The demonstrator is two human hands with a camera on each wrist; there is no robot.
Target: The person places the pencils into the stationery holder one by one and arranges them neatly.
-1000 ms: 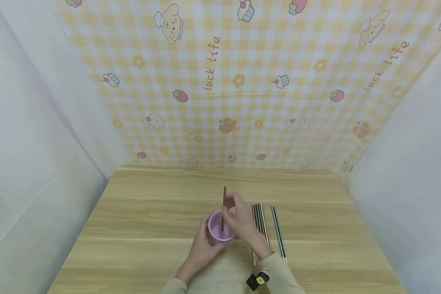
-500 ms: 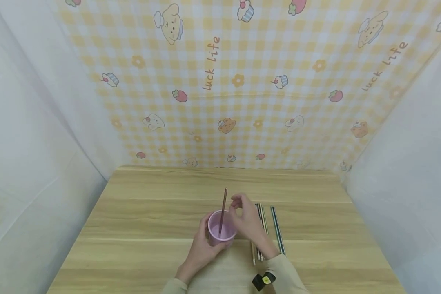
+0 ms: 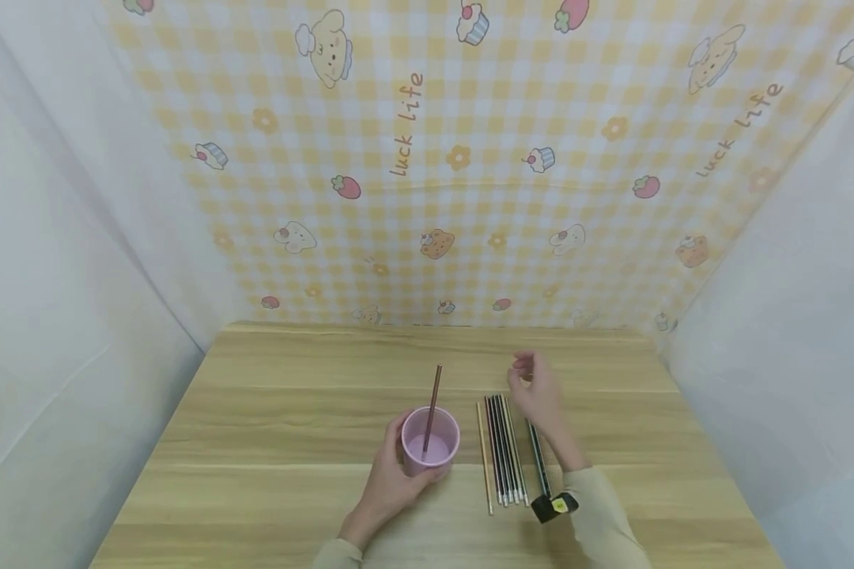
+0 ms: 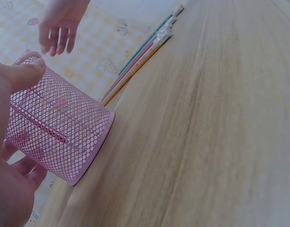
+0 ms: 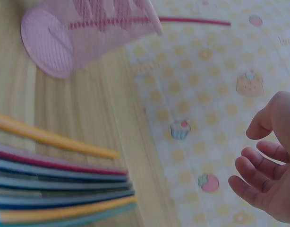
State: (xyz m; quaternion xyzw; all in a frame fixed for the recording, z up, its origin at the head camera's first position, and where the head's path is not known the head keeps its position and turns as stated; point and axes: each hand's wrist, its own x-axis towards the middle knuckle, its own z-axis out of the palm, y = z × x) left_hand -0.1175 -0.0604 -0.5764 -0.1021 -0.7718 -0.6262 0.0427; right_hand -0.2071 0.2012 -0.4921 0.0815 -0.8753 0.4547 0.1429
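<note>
A pink mesh pen cup [image 3: 430, 466] stands upright on the table, and my left hand [image 3: 390, 478] grips it round its left side. Through its mesh in the left wrist view, the cup [image 4: 64, 127] shows one pencil inside. That reddish-brown pencil [image 3: 434, 395] leans in the cup with its upper end above the rim. My right hand [image 3: 538, 395] hovers above the table to the right of the cup, fingers loosely bent and holding nothing. Below and left of it lies a row of several pencils [image 3: 505, 450]. A yellow pencil [image 3: 485, 458] lies slightly apart on the row's left.
Dark green pencils [image 3: 538, 458] lie right of the row, partly hidden under my right forearm. A black strap piece [image 3: 553, 506] sits at the right wrist. Yellow checked cloth [image 3: 462, 197] hangs behind the wooden table [image 3: 292, 442], with white sheets at both sides.
My right hand has let go of the reddish-brown pencil, which now leans in the cup. It has moved right, past the pencil row. The left hand keeps its grip on the cup.
</note>
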